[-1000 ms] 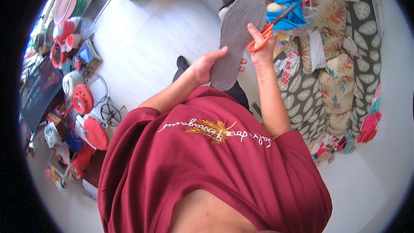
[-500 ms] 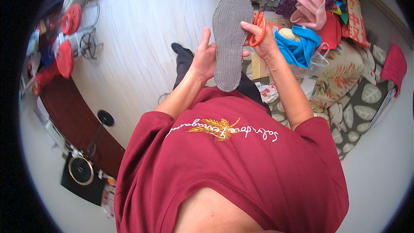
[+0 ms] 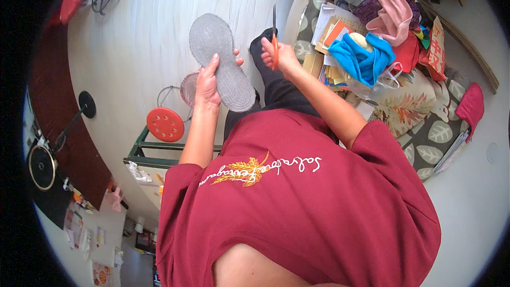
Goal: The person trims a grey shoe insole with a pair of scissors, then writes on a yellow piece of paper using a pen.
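Your left hand (image 3: 207,81) has its fingers closed around the edge of a grey, sole-shaped piece of felt-like material (image 3: 222,61) — fingers lie flat along its left rim, with the thumb tip just showing past the right rim. You hold the grey sole up in front of you, its rounded wide end pointing away from your body and its narrower end down toward your chest, above the pale floor (image 3: 138,37).

Your right hand (image 3: 280,56) is clenched on a pair of scissors with orange handles (image 3: 274,42); the fingers are curled through and around the handles, and the thin blades stick up and away from you. Whether the blades are parted or together is too fine to tell. The scissors are near the sole's right side but not touching it — a gap of dark trouser leg (image 3: 276,82) shows between them.

Below your left wrist sits a red round disc with holes (image 3: 165,124) on a green frame (image 3: 139,151). To your right, a leaf-patterned cushioned seat (image 3: 425,133) is piled with a bright blue cloth (image 3: 361,58), a pink garment (image 3: 396,5), and a stack of papers and cards (image 3: 332,34).
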Demonstrator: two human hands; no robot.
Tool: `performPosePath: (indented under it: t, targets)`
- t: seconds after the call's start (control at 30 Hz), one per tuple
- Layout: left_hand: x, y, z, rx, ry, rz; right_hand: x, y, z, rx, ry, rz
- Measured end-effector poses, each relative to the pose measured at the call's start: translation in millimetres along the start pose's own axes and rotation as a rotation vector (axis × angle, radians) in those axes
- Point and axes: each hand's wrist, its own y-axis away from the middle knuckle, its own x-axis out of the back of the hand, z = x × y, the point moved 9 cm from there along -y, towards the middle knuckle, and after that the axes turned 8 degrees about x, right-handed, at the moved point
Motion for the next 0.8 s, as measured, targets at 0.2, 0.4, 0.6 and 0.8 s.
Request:
performPosePath:
  t: [0.2,0.4,0.6,0.8]
  targets:
    - [151,78,-62,-0.061,0.190,0.084,51,51,100,0.043,0.881,0.104]
    - [256,122,-118,0.006,0.280,0.283,141,81,212,-0.152,1.157,0.225]
    - [282,99,-157,-0.032,0.371,0.336,183,37,281,-0.148,0.881,0.148]
    - [277,66,-183,0.011,0.363,0.362,207,-31,284,-0.075,0.974,0.358]
